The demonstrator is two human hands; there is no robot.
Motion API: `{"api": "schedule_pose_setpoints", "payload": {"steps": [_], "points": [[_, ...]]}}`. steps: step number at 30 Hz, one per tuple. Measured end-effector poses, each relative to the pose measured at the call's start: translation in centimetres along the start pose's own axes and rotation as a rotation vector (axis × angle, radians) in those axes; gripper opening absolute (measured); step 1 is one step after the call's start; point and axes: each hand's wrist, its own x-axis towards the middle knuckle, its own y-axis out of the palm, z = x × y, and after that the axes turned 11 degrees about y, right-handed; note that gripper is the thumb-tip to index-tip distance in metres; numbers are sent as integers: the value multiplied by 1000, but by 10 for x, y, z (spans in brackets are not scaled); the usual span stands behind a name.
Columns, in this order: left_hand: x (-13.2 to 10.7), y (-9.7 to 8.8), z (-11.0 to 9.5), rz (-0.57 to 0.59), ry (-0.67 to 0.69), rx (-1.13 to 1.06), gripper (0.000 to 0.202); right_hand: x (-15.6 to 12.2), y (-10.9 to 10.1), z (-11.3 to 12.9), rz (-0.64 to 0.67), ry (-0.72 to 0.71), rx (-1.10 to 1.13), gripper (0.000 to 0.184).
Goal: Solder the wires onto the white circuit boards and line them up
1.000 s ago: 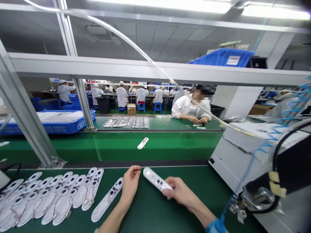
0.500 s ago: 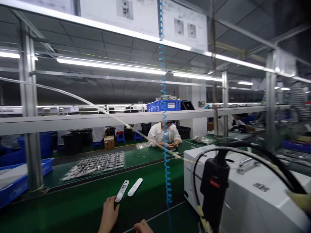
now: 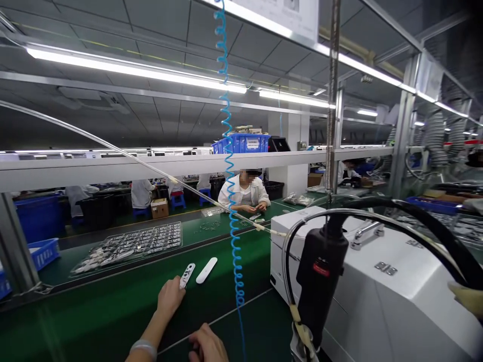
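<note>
My left hand (image 3: 171, 296) reaches over the green surface and is closed on the near end of a slim white casing half (image 3: 187, 275) with dark spots or openings along it. Just right of that piece lies a plain white oblong cover (image 3: 207, 270), rounded at both ends, touched by neither hand. My right hand (image 3: 207, 344) is low at the bottom edge, its fingers loosely bent and the thumb apart, with nothing visible in them. The lower part of this hand is cut off by the frame.
At right stands a white machine (image 3: 362, 271) with a black tool (image 3: 322, 281) and hoses before it. A blue coiled hose (image 3: 232, 201) hangs in front. Trays of small parts (image 3: 132, 246) lie beyond the green belt (image 3: 94, 311). A person (image 3: 245, 193) sits opposite.
The view has shifted, so the scene sits further left and slightly higher. More of both my hands and forearm shows. The left hand remains at the white casing half.
</note>
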Motion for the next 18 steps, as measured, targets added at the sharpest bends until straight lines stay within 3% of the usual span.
{"api": "schedule_pose_setpoints", "payload": {"steps": [3, 6, 10, 14, 17, 18], "points": [[-11, -9, 4, 11, -42, -125, 23, -2, -1, 5, -24, 7, -4, 34], [-38, -14, 7, 15, -26, -252, 28, -6, -8, 10, -143, -78, 122, 28], [-102, -8, 6, 6, 56, -360, 36, -10, -20, 13, -266, -144, 231, 21], [-181, 2, 1, 22, 170, -310, 36, -24, -30, 30, -199, -265, 236, 22], [-227, -2, 0, 57, 260, -294, 34, -54, -53, 58, -148, -434, 228, 16], [-238, -6, -1, 67, 283, -309, 37, -68, -67, 68, -215, -584, 213, 18]]}}
